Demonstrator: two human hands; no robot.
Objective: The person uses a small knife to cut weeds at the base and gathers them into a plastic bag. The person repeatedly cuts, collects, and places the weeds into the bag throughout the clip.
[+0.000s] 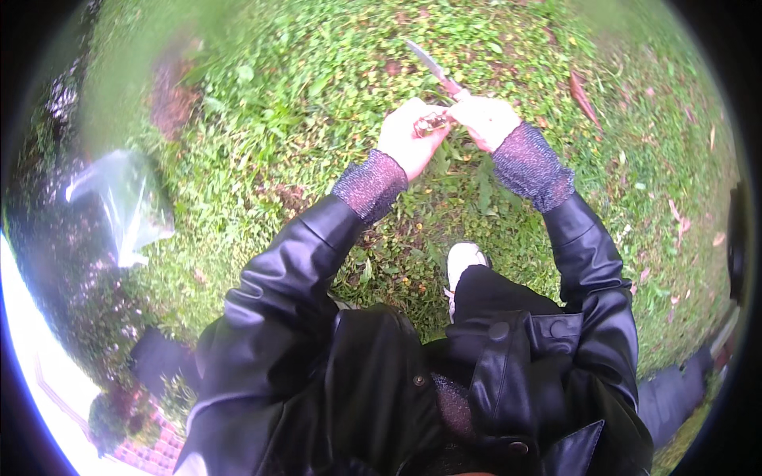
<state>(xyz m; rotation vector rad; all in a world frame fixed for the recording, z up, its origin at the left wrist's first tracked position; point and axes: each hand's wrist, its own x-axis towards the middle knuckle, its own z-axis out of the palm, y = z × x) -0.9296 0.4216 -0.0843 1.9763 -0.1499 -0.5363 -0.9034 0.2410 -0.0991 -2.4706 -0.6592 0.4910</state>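
Note:
A knife points up and to the left, its bare metal blade (425, 58) above the grass and its reddish handle (452, 88) in my right hand (487, 121). My left hand (411, 134) is closed around a small brown-and-white piece of plant (433, 123), perhaps a root end; its exact kind is too blurred to tell. My two hands meet at the fingertips. Green leaves (461, 157) show just below them, but whether these belong to the held piece or grow from the ground I cannot tell.
A clear plastic bag (128, 205) is at the left. Brown bare soil (174, 92) shows at the upper left, and a dry reddish leaf (584, 102) lies on the grass to the right. My white shoe (465, 262) stands on the grass below my hands.

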